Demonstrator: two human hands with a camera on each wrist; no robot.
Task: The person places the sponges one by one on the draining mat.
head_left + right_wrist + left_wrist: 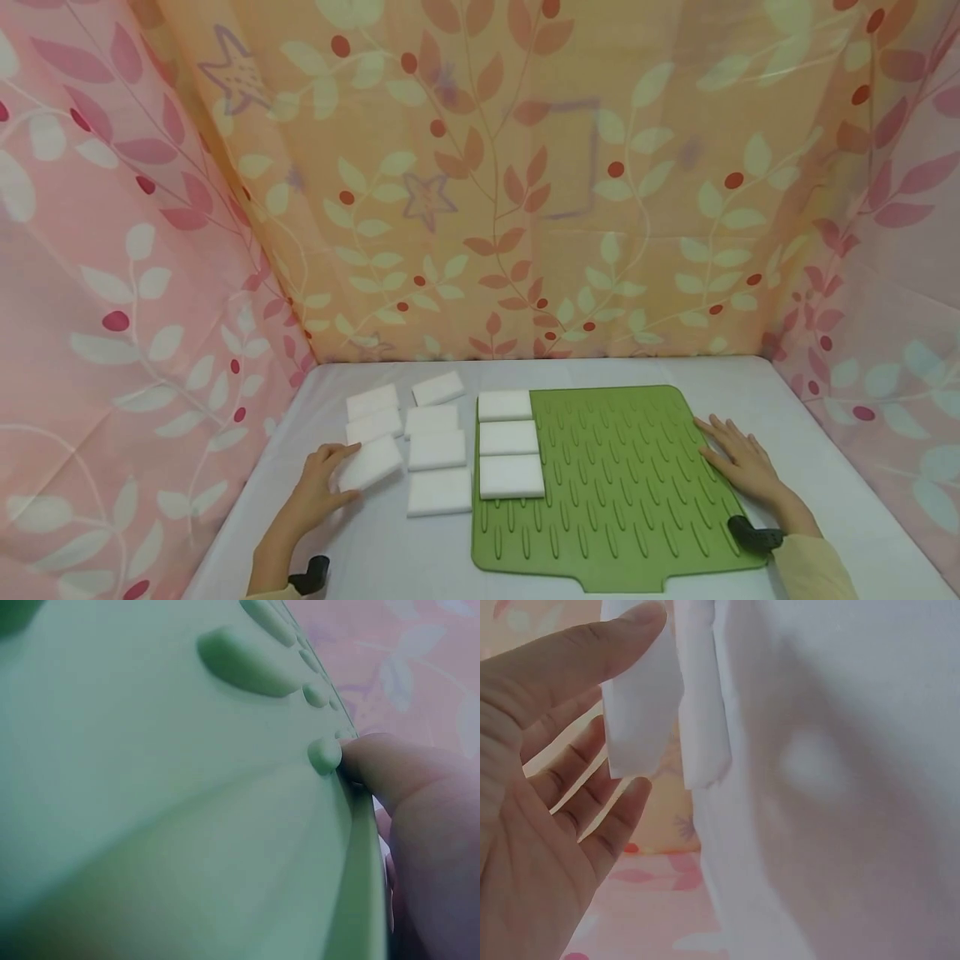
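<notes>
I have my left hand (315, 492) pinching a white block (372, 464) between thumb and fingers; my right hand (746, 468), fingers relaxed, touches the green mat (622, 487).

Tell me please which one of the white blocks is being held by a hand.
It is the front white block of the leftmost column, gripped by the left hand at its left end. No hand touches the other white blocks.

Plain white on the blocks (437, 450) and the tablecloth (382, 562); green, with ribbed pattern, on the mat (615, 504); leafy print with reddish dots on the orange back curtain (495, 192) and pink side curtains (112, 275).
</notes>
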